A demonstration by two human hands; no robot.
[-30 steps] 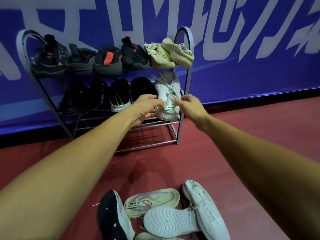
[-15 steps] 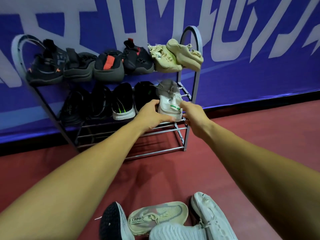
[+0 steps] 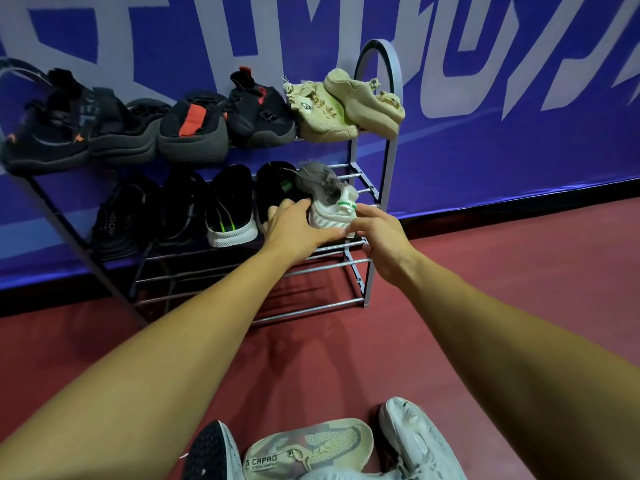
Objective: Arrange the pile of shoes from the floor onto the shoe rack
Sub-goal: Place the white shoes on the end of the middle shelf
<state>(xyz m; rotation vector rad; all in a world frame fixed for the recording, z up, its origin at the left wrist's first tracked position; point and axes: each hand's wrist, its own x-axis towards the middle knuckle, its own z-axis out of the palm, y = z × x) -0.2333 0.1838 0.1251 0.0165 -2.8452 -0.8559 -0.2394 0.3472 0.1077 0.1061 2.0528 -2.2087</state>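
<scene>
A grey metal shoe rack [image 3: 391,161] stands against the blue wall. A white-and-grey shoe [image 3: 329,206] with a green heel tab sits at the right end of the middle shelf, heel toward me. My left hand [image 3: 298,226] holds the heel from the left, thumb up its side. My right hand [image 3: 381,237] pinches the heel's right edge. On the floor near me lie a beige shoe [image 3: 311,448], a white shoe [image 3: 422,441] and a shoe with a black sole [image 3: 211,455], partly cut off by the frame's bottom edge.
The top shelf carries several dark shoes [image 3: 194,129] and a beige pair [image 3: 346,102]. Several black shoes [image 3: 228,209] fill the left of the middle shelf. Below them run bare shelf bars [image 3: 277,271]. Red floor [image 3: 502,278] spreads to the right.
Both hands carried the white-and-grey shoe further back onto the middle shelf beside the black shoes; it now rests there with its heel at the front bars.
</scene>
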